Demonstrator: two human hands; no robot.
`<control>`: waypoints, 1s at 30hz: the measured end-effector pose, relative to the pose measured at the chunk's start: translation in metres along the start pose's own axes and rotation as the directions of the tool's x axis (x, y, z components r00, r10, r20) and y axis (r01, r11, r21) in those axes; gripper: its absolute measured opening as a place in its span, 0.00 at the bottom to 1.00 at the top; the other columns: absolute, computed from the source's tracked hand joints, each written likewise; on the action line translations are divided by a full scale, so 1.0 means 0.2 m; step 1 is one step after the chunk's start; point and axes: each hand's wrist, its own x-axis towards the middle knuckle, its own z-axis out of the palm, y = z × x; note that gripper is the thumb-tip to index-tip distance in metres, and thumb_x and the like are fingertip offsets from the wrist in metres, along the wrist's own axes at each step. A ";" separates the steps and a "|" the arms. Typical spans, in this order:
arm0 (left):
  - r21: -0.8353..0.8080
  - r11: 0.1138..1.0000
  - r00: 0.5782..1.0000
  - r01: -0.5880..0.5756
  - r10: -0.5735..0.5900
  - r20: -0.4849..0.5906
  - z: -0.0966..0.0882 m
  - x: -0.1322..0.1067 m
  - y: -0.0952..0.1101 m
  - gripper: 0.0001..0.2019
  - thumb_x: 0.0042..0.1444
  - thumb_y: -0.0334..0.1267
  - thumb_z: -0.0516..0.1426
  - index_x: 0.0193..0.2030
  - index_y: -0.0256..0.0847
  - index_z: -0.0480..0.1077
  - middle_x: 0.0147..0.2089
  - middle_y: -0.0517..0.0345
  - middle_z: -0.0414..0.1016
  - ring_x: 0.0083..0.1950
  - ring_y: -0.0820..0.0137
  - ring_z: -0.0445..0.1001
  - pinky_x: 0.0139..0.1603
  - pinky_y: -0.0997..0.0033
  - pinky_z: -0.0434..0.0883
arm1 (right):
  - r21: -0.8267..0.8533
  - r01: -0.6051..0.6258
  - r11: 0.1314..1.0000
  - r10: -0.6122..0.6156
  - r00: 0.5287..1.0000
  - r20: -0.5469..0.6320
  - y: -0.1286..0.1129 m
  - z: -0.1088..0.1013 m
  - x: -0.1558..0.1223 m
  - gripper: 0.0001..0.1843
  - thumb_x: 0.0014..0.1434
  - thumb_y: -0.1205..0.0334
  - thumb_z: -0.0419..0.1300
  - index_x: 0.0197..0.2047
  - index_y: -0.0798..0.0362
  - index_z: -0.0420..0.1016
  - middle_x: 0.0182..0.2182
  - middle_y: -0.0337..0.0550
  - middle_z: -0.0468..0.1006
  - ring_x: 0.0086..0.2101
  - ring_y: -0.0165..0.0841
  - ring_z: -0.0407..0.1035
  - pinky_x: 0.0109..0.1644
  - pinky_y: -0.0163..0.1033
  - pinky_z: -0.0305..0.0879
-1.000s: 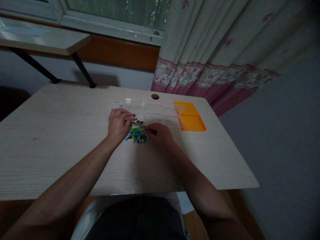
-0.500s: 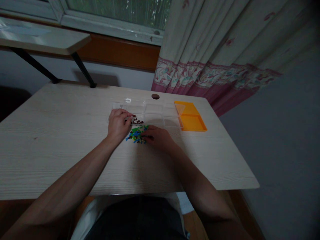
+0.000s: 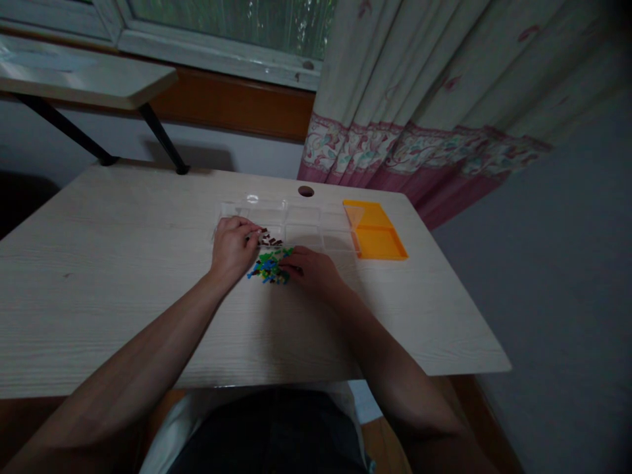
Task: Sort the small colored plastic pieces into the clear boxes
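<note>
A small heap of green, blue and yellow pieces (image 3: 269, 265) lies on the pale wooden table (image 3: 123, 263). Just behind it a clear compartment tray (image 3: 306, 220) holds several dark brown pieces (image 3: 269, 238) in its left cell. My left hand (image 3: 232, 245) rests at the tray's left edge, fingers curled toward the brown pieces. My right hand (image 3: 313, 270) sits at the heap's right side, fingertips pinched among the pieces; what they hold is hidden.
An orange lid (image 3: 375, 230) lies right of the tray. A round cable hole (image 3: 306, 191) is at the table's back edge. A second table (image 3: 83, 79), a window and a patterned curtain (image 3: 419, 99) stand behind.
My right hand slid a little left into the heap. My left hand stayed at the tray's edge.
</note>
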 end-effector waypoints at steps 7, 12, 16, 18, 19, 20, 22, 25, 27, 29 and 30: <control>0.021 1.000 1.000 0.006 -0.006 -0.003 0.00 0.00 0.01 0.11 0.62 0.39 0.55 0.41 0.40 0.78 0.42 0.50 0.75 0.48 0.59 0.67 0.53 0.53 0.65 | 0.027 -0.040 0.999 0.041 0.997 -0.059 0.00 0.01 0.00 0.11 0.65 0.61 0.57 0.47 0.48 0.79 0.43 0.42 0.78 0.42 0.32 0.73 0.42 0.33 0.64; 0.022 1.000 1.000 0.004 -0.004 -0.008 -0.01 0.00 0.01 0.11 0.61 0.38 0.54 0.41 0.41 0.78 0.42 0.51 0.74 0.48 0.59 0.67 0.54 0.53 0.65 | 0.055 -0.053 0.997 0.058 0.993 -0.099 0.00 0.01 -0.01 0.10 0.64 0.60 0.58 0.47 0.48 0.78 0.41 0.42 0.78 0.39 0.31 0.73 0.40 0.33 0.63; 0.033 0.999 1.000 -0.008 0.008 -0.010 -0.01 0.00 0.01 0.12 0.62 0.38 0.54 0.41 0.41 0.78 0.42 0.50 0.74 0.48 0.59 0.67 0.53 0.52 0.65 | 0.100 -0.066 0.993 0.077 0.991 -0.111 0.00 0.01 -0.01 0.09 0.62 0.60 0.59 0.45 0.49 0.77 0.41 0.41 0.78 0.37 0.29 0.73 0.38 0.32 0.62; 0.033 0.999 1.000 -0.015 0.015 -0.016 -0.01 0.00 0.00 0.12 0.62 0.39 0.53 0.41 0.41 0.78 0.42 0.50 0.74 0.48 0.58 0.67 0.53 0.52 0.65 | 0.101 -0.081 0.992 0.092 0.989 -0.116 -0.01 0.01 -0.01 0.09 0.62 0.59 0.59 0.45 0.49 0.76 0.41 0.41 0.79 0.36 0.30 0.72 0.38 0.32 0.62; 0.033 0.999 1.000 -0.016 0.016 -0.020 -0.01 0.00 0.01 0.12 0.62 0.39 0.53 0.41 0.41 0.78 0.41 0.50 0.74 0.48 0.58 0.67 0.53 0.52 0.66 | 0.099 -0.088 0.991 0.100 0.988 -0.118 -0.01 0.01 0.00 0.09 0.62 0.59 0.59 0.45 0.49 0.76 0.41 0.41 0.79 0.36 0.30 0.72 0.38 0.32 0.62; 0.031 0.999 1.000 -0.015 0.016 -0.025 -0.01 0.00 0.01 0.12 0.62 0.39 0.53 0.41 0.41 0.78 0.41 0.51 0.74 0.48 0.58 0.68 0.52 0.52 0.66 | 0.098 -0.096 0.991 0.107 0.987 -0.122 -0.01 0.01 0.00 0.09 0.62 0.58 0.60 0.45 0.49 0.76 0.41 0.41 0.79 0.36 0.30 0.72 0.38 0.33 0.62; 0.023 1.000 0.999 -0.018 0.019 -0.027 -0.01 0.00 0.02 0.12 0.62 0.39 0.54 0.42 0.42 0.78 0.42 0.51 0.74 0.48 0.59 0.68 0.53 0.53 0.66 | 0.100 -0.104 0.990 0.117 0.984 -0.134 -0.01 0.01 0.00 0.09 0.62 0.58 0.60 0.45 0.49 0.76 0.41 0.41 0.79 0.36 0.31 0.72 0.38 0.33 0.63; -0.009 0.999 0.999 -0.049 0.049 -0.015 -0.02 0.00 0.04 0.12 0.63 0.40 0.53 0.43 0.42 0.78 0.42 0.52 0.74 0.48 0.59 0.68 0.52 0.54 0.66 | 0.115 -0.110 0.987 0.127 0.980 -0.153 -0.01 0.00 0.00 0.08 0.62 0.58 0.60 0.44 0.49 0.75 0.40 0.41 0.79 0.36 0.31 0.72 0.38 0.33 0.62; -0.043 0.995 0.996 -0.089 0.090 0.003 -0.02 0.00 0.05 0.12 0.63 0.40 0.53 0.43 0.43 0.78 0.42 0.53 0.75 0.48 0.60 0.68 0.53 0.54 0.66 | 0.120 -0.119 0.986 0.138 0.977 -0.164 -0.02 -0.01 -0.01 0.08 0.62 0.58 0.60 0.44 0.49 0.75 0.39 0.41 0.79 0.35 0.31 0.72 0.37 0.33 0.62; -0.086 0.986 0.989 -0.145 0.147 0.023 -0.02 0.00 0.07 0.11 0.64 0.41 0.54 0.43 0.44 0.78 0.41 0.54 0.75 0.48 0.61 0.69 0.54 0.55 0.66 | 0.119 -0.127 0.985 0.147 0.974 -0.172 -0.02 -0.01 -0.01 0.07 0.62 0.58 0.60 0.43 0.49 0.75 0.39 0.41 0.79 0.35 0.31 0.71 0.37 0.33 0.61; -0.110 0.978 0.983 -0.176 0.180 0.032 -0.02 0.00 0.08 0.11 0.64 0.41 0.54 0.43 0.44 0.77 0.41 0.54 0.76 0.48 0.61 0.69 0.54 0.55 0.66 | 0.118 -0.129 0.985 0.148 0.973 -0.175 -0.02 -0.01 -0.01 0.07 0.62 0.58 0.60 0.43 0.49 0.75 0.39 0.41 0.79 0.35 0.31 0.71 0.37 0.33 0.61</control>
